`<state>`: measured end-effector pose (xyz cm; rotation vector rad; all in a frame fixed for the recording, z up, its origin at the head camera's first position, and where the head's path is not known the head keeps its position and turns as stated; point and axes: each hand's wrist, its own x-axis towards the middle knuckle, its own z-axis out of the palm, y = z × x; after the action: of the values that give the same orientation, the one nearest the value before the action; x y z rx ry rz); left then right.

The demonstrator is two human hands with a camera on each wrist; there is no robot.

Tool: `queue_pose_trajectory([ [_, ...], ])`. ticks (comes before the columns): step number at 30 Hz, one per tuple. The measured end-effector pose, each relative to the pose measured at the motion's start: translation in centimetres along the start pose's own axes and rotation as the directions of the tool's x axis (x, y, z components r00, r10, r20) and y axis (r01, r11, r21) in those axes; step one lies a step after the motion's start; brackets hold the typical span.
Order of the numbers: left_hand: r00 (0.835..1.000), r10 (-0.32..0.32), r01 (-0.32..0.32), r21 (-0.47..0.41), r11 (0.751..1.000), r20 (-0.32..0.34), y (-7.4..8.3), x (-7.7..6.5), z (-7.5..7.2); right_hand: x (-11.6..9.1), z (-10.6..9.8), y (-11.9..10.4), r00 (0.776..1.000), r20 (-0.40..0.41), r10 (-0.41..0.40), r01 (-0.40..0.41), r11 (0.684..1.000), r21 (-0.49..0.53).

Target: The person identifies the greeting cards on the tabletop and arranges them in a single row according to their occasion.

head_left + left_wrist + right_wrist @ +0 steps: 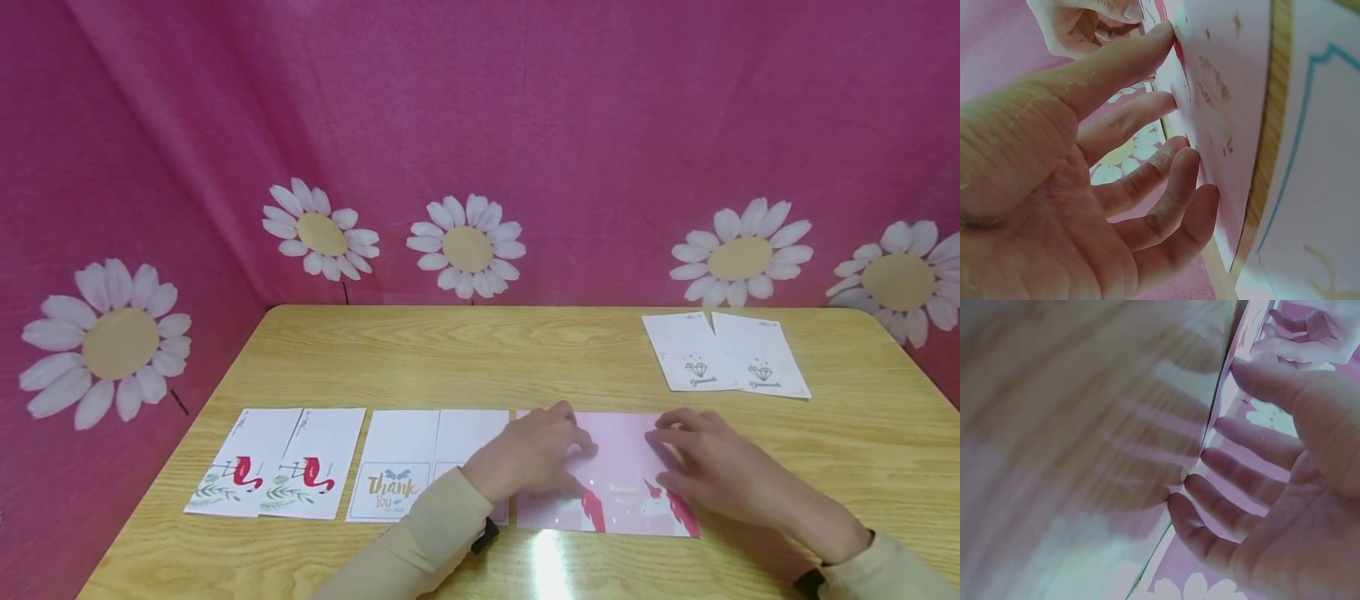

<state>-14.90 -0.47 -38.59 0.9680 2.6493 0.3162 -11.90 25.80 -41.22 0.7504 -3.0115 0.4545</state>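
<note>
Two pink unicorn cards lie side by side at the front of the table, a left one (543,515) and a right one (628,458). Over the left pink card is my left hand (528,450), its loosely bent fingertips touching the pink surface (1238,81) in the left wrist view. My right hand (723,471) rests its spread fingertips along the outer edge of the right pink card. Under the left forearm, a pair of white "Thank you" cards (393,437) is partly hidden.
Two white cards with red flamingos (330,433) overlap at the left of the wooden table (450,358). Toward the back right, two white diamond cards (682,342) overlap at a slant. A pink curtain (570,150) with large daisies hangs behind the table.
</note>
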Motion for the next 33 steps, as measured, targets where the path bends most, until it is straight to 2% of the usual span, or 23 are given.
queue_pose_trajectory([
  [9, 1.000, -0.023, 0.024, -0.016, 1.000, 0.014, -0.1, 0.2, 0.1, -0.1, -0.2, 0.3, 0.998, 0.067, -0.012, 0.014, 0.999, -0.029],
  [16, 0.999, 0.006, -0.007, 0.027, 1.000, 0.038, -0.1, 0.6, -0.1, -0.2, -0.2, 0.4, 0.999, 0.037, -0.009, 0.009, 1.000, -0.009],
  [23, 0.999, 0.028, -0.028, 0.011, 1.000, 0.038, -0.3, 1.2, -0.3, -0.4, -0.3, 0.6, 1.000, 0.021, 0.007, -0.008, 0.998, 0.063],
  [29, 0.999, 0.030, -0.030, -0.021, 0.999, 0.021, -0.3, 1.8, -1.0, -0.4, -0.6, 1.2, 0.999, -0.033, -0.013, 0.017, 0.991, 0.131],
  [33, 0.998, 0.034, -0.036, -0.042, 0.998, -0.044, -0.2, 2.6, -1.4, -0.2, -0.9, 2.1, 0.983, -0.167, -0.078, 0.095, 0.991, 0.096],
])
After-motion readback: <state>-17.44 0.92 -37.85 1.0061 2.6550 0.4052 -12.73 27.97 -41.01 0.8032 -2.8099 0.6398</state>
